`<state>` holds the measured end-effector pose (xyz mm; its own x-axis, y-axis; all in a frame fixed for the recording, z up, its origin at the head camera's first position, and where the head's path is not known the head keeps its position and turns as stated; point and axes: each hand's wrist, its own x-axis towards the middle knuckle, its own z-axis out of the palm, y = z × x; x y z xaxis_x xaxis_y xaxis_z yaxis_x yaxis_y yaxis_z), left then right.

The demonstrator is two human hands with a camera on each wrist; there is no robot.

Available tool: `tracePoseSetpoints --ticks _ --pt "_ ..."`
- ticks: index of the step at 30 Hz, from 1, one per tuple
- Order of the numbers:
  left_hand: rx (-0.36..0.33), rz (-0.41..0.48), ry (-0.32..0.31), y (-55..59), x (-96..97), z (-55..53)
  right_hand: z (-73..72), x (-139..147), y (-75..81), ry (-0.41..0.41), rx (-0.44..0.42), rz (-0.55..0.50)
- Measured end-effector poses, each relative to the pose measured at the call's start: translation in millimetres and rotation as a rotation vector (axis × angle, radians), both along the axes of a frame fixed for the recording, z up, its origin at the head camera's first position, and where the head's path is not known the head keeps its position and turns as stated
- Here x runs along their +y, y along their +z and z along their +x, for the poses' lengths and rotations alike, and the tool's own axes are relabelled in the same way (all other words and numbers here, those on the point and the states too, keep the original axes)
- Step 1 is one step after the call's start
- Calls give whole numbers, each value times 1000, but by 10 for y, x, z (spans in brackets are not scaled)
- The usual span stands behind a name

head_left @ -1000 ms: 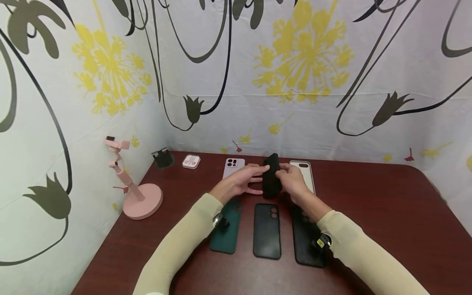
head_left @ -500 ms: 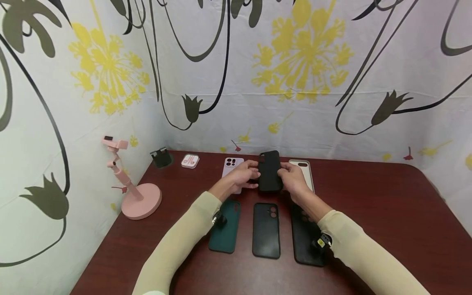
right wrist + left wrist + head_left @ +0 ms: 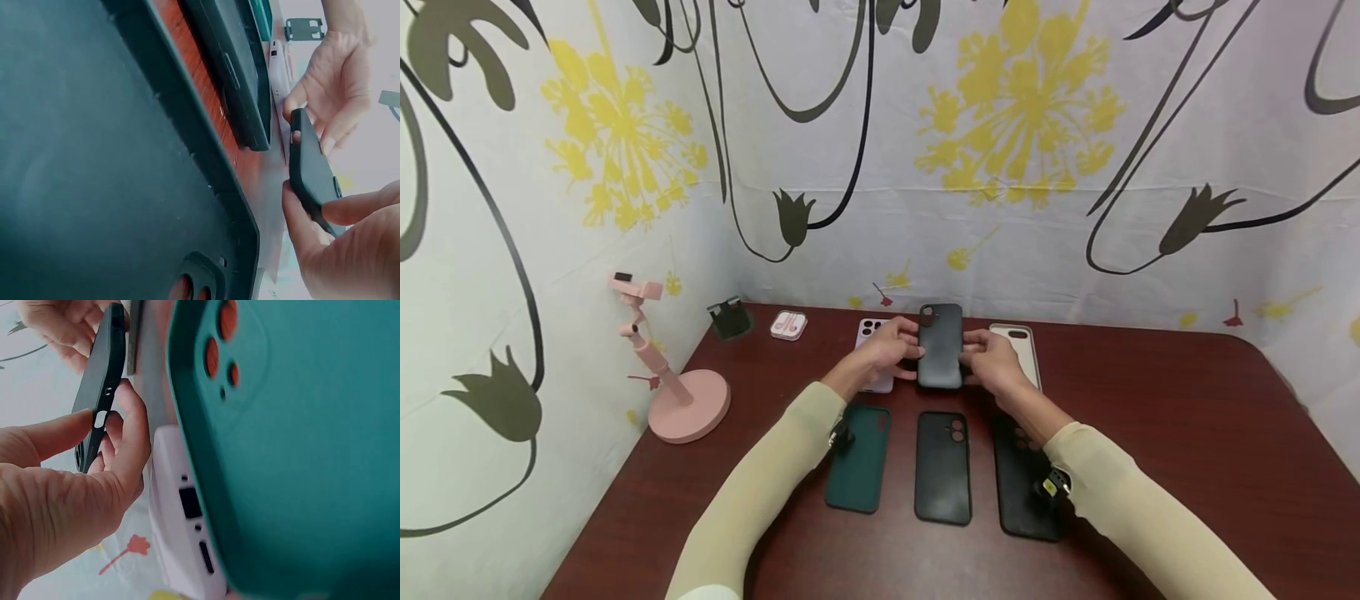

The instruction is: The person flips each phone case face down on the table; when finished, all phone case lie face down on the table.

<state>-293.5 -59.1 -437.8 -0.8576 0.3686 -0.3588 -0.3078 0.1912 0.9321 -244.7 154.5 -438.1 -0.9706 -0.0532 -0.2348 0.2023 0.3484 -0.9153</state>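
Both hands hold a black phone case [image 3: 940, 350] at the back middle of the table, its camera cutouts at the upper left in the head view. My left hand [image 3: 889, 348] pinches its left long edge. On the opposite edge, my right hand [image 3: 992, 360] grips it between thumb and fingers. The left wrist view shows the left thumb pressing the case's rim [image 3: 111, 369] beside a port cutout, fingers underneath. In the right wrist view the case [image 3: 307, 162] is tilted above the table, with the right thumb on its face and fingers behind.
A lilac case [image 3: 877, 385] and a white case [image 3: 1024, 348] flank the hands. Nearer lie a teal case [image 3: 859, 467], a black case [image 3: 942, 471] and a larger black case [image 3: 1026, 500]. A pink stand [image 3: 692, 408], dark clip piece [image 3: 730, 318] and earphone box [image 3: 788, 326] stand left.
The black case has turned from a narrow, edge-on tilt to show its broad back to the head camera. Both hands stay on its edges, the left shifting slightly left with it.
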Motion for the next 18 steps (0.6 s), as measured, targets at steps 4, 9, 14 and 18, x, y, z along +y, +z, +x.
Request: tracePoseSetpoints --ticks 4,9,14,18 --pt "42 -53 -20 -1 -3 -37 -26 -20 -9 -8 44 61" --pt "89 -117 -24 4 39 -79 -51 -33 -16 -39 128 156" --pt "150 -207 -39 6 39 -50 -79 -75 -61 -30 163 227" --pt "201 -244 -38 -9 77 -36 -92 -68 -78 -36 173 274"
